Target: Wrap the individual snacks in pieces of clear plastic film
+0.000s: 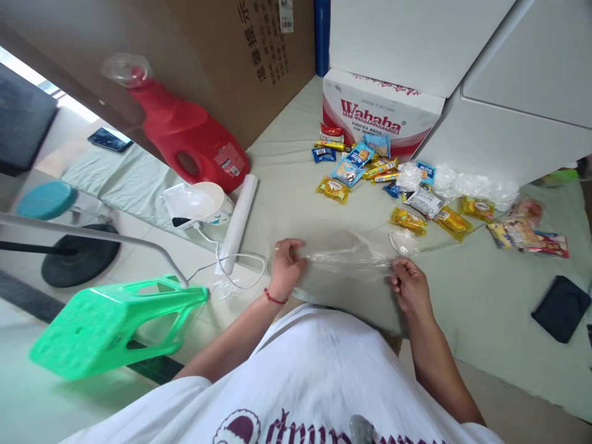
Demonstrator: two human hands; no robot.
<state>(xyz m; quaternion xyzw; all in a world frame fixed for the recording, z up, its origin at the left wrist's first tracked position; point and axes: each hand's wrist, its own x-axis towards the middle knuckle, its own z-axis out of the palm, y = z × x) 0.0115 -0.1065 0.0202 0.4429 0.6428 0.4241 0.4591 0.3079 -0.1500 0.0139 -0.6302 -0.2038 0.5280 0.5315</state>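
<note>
A clear plastic bag [346,254] is stretched flat between my hands, just above the near edge of the cloth-covered surface. My left hand [287,266] pinches its left end, with a red string bracelet at the wrist. At the other end, the fingers of my right hand [409,285] are closed on the film. Just beyond my right hand lies a crumpled clear plastic piece [404,242]. Yellow-wrapped snacks [409,221] and a silver-grey packet [423,202] are nearest behind it. Farther back sit blue snack packets [354,165] and small yellow sticks [381,170].
A Wahaha carton [382,114] stands behind the snacks. To the left are a red jug [194,139], a white tub [215,203], a white roll [238,222] and a cable. A green stool [92,327] lies tipped lower left. A black pouch [560,308] rests at right.
</note>
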